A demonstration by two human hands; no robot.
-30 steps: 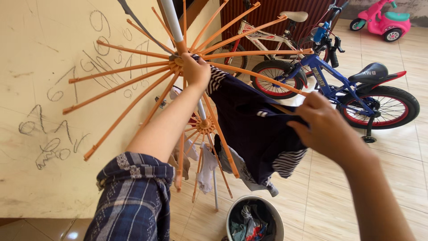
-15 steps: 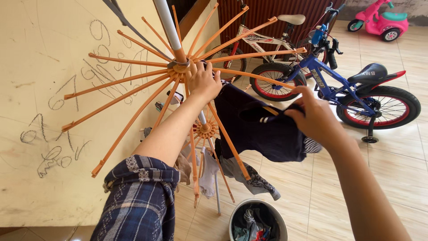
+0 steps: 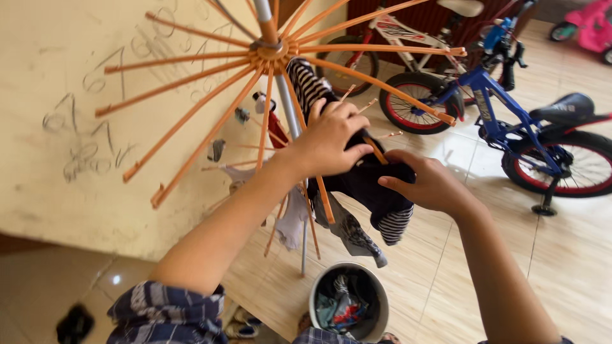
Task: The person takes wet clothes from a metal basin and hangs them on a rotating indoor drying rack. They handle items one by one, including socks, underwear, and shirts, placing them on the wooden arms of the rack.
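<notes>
While both hands meet mid-frame, the left hand pinches the dark garment against an orange rack arm. The right hand has its grip closed on the same cloth.

You have a dark navy garment with navy-and-white striped cuffs on an orange drying rack with a grey pole. Your sleeve is blue plaid. Behind stand a blue bicycle with red-rimmed wheels, a cream wall with grey scribbles, and beige floor tiles.
</notes>
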